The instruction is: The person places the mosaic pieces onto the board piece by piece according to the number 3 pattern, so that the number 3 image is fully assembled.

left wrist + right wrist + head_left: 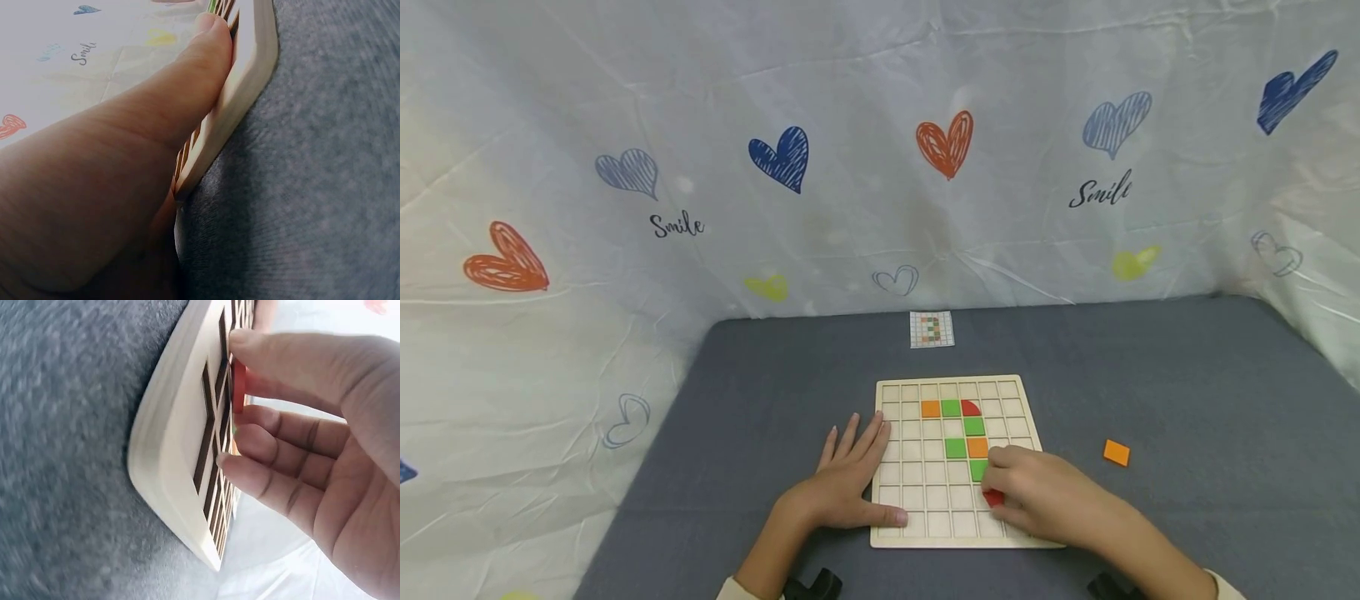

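A pale wooden grid board (917, 499) lies on the grey cloth. In its upper and middle cells sit green tiles (974, 426), orange tiles (930, 409) and a red rounded tile (970, 408). My left hand (842, 490) rests on the board's left edge with straight fingers, thumb over the lower cells. On the lower right of the board, my right hand (1045, 497) pinches a red tile (239, 386) between thumb and fingers, just at a cell below the lowest green tile. The right hand hides some cells.
A small pattern card (932, 330) lies behind the board, near the cloth's far edge. One loose orange tile (1117, 452) lies on the grey cloth (1195, 383) to the right. A white curtain (865, 83) printed with hearts hangs behind.
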The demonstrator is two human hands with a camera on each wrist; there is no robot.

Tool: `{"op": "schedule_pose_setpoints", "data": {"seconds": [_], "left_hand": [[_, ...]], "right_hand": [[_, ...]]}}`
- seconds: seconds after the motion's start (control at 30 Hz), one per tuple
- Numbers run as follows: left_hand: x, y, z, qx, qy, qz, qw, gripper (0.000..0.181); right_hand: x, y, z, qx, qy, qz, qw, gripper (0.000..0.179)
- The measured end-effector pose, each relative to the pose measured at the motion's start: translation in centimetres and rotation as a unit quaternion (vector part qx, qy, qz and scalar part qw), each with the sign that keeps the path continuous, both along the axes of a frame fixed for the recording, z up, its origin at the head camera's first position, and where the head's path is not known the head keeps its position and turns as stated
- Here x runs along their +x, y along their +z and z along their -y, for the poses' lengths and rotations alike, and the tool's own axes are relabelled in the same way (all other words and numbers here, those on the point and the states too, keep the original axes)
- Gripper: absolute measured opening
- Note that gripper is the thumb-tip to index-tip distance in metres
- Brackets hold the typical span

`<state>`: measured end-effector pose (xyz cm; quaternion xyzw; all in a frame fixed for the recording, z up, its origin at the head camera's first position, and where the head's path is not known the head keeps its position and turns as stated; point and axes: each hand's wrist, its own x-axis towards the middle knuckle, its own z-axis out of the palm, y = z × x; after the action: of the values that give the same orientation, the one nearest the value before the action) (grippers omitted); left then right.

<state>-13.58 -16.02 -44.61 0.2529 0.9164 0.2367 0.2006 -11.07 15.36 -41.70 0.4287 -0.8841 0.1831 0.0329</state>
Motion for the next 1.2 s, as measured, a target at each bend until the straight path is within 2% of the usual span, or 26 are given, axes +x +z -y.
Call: {"op": "schedule_pose_setpoints", "data": {"seconds": [0.23, 0.5, 0.73, 0.97, 1.07, 1.2], "left_hand": [[-0.2, -0.8, 0.2, 0.001, -0.002, -0.014, 0.9999, 0.123], [0.1, 0.4, 0.1, -0.007, -0.001, -0.002, 1.0000, 0.119], [0.1, 0.7, 0.1, -0.003, -0.002, 0.001, 1.0000, 0.120], [0.1, 0.5, 0.2, -0.006, 0.000, 0.002, 1.0000, 0.120], [0.1, 0.4, 0.2, -0.009, -0.001, 0.000, 1.0000, 0.119], [0.3, 0.3, 0.1, -0.011, -0.003, 0.002, 0.9999, 0.119]], "right_hand": [[0.0, 0.1, 0.8, 0.024, -0.029, 0.017, 0.9991, 0.033], [-0.2, 0.0, 1.8, 0.007, -0.026, 0.033, 0.9991, 0.033], [-0.1, -0.2, 2.2, -0.004, -0.028, 0.050, 0.9983, 0.031], [0.7, -0.7, 2.4, -0.026, 0.002, -0.056, 0.9981, 0.027], [1.1, -0.9, 2.6, -0.022, 0.010, -0.100, 0.9947, 0.031], [1.8, -0.9, 2.5, 0.000, 0.012, -0.135, 0.9907, 0.030]]}}
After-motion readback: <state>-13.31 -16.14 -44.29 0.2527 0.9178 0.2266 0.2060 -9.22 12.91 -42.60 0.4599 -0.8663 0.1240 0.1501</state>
